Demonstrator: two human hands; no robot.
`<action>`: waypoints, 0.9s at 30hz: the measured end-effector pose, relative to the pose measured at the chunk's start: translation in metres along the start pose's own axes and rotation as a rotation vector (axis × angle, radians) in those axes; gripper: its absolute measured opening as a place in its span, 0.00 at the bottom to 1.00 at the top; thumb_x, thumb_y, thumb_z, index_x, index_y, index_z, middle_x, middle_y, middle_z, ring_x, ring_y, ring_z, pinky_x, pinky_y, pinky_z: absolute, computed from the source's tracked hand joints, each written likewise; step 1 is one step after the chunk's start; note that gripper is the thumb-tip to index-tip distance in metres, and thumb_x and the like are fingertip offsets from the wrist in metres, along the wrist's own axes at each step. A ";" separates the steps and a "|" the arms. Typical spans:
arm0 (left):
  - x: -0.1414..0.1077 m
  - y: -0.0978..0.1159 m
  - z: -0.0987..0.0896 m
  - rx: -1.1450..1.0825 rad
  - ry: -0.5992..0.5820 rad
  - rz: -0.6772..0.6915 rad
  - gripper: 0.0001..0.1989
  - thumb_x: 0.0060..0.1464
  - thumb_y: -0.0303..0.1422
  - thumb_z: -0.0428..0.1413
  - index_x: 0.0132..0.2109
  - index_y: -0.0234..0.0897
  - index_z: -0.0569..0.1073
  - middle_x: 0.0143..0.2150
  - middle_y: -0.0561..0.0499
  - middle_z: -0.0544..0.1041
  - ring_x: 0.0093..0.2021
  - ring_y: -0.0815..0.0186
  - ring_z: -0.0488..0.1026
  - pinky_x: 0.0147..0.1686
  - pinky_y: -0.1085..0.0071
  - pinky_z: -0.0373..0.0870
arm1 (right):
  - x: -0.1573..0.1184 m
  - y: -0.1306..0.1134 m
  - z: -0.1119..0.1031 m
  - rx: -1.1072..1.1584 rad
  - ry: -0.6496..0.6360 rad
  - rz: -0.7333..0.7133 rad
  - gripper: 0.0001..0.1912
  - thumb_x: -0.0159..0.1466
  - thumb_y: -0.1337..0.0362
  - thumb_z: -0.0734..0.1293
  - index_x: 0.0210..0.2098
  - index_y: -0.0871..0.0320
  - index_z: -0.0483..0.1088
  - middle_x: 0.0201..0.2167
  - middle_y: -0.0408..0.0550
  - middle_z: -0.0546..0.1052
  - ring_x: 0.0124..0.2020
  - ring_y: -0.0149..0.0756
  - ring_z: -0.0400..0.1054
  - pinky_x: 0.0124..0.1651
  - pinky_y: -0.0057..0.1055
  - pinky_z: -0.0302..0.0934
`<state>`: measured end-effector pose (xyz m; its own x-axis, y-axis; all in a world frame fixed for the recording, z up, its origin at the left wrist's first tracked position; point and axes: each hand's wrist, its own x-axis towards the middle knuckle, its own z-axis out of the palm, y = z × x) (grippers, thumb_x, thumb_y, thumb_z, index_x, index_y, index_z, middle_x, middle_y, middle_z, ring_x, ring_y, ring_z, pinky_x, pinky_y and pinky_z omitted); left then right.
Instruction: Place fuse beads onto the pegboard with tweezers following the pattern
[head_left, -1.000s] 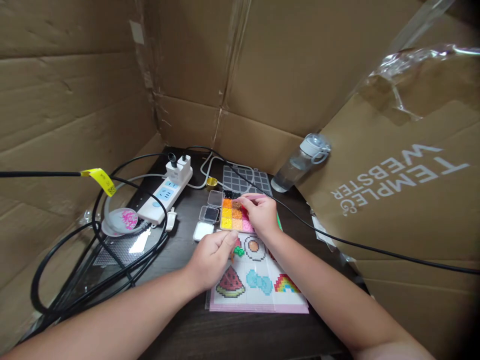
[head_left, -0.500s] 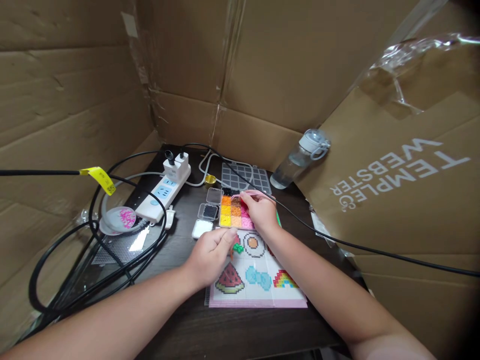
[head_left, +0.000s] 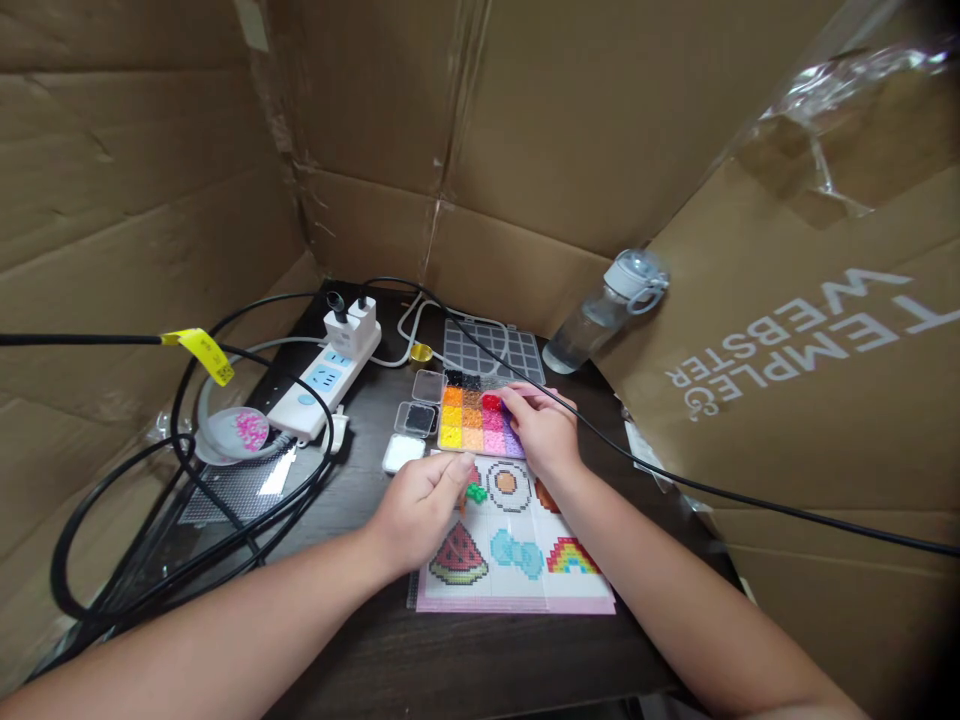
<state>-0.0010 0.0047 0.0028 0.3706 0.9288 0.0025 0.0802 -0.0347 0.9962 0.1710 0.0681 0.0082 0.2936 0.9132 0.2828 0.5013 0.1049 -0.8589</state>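
- Our right hand [head_left: 550, 430], pinching a pink tool [head_left: 534, 389], has shifted from the brown beads [head_left: 472, 398] to the red beads [head_left: 491, 401], now within reach.
- Our left hand [head_left: 420, 500] is closed narrow; we cannot tell what it holds.

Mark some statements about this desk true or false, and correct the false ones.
1. The right hand holds a pink tool at the bead box. True.
2. The pattern sheet lies beyond the bead box, on its far side. False: it lies on the near side.
3. The power strip is to the left of the bead box. True.
4. The bottle is between the two hands. False: it is beyond the right hand, near the cardboard.
5. The printed watermelon is left of the printed rainbow. True.
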 end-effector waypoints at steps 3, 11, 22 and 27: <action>-0.001 0.001 0.000 -0.002 0.006 -0.010 0.22 0.61 0.45 0.43 0.22 0.37 0.57 0.18 0.58 0.56 0.20 0.72 0.53 0.21 0.74 0.53 | 0.005 -0.008 0.008 0.066 -0.046 -0.021 0.08 0.55 0.60 0.67 0.26 0.55 0.77 0.32 0.45 0.80 0.37 0.37 0.74 0.43 0.32 0.65; 0.000 0.002 0.000 -0.003 0.004 0.002 0.22 0.61 0.44 0.43 0.22 0.37 0.58 0.19 0.57 0.58 0.21 0.71 0.55 0.23 0.74 0.54 | 0.009 -0.006 0.014 0.003 -0.124 -0.175 0.07 0.56 0.63 0.66 0.27 0.55 0.77 0.30 0.44 0.80 0.36 0.37 0.74 0.44 0.31 0.66; -0.001 0.002 0.001 -0.015 0.003 -0.014 0.22 0.60 0.45 0.43 0.22 0.37 0.57 0.19 0.57 0.57 0.20 0.71 0.53 0.21 0.75 0.53 | 0.009 0.003 0.018 0.108 -0.125 -0.079 0.07 0.55 0.62 0.67 0.28 0.57 0.76 0.31 0.47 0.80 0.36 0.38 0.73 0.43 0.33 0.66; 0.000 0.003 0.000 0.001 0.008 0.007 0.22 0.60 0.44 0.43 0.22 0.37 0.57 0.19 0.57 0.57 0.21 0.71 0.54 0.21 0.75 0.54 | 0.008 0.003 0.020 0.136 -0.139 -0.057 0.07 0.55 0.61 0.67 0.27 0.58 0.76 0.31 0.48 0.80 0.36 0.38 0.73 0.43 0.34 0.66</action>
<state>-0.0006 0.0049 0.0058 0.3635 0.9315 0.0098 0.0785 -0.0411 0.9961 0.1593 0.0839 -0.0007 0.1483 0.9488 0.2789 0.3965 0.2013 -0.8957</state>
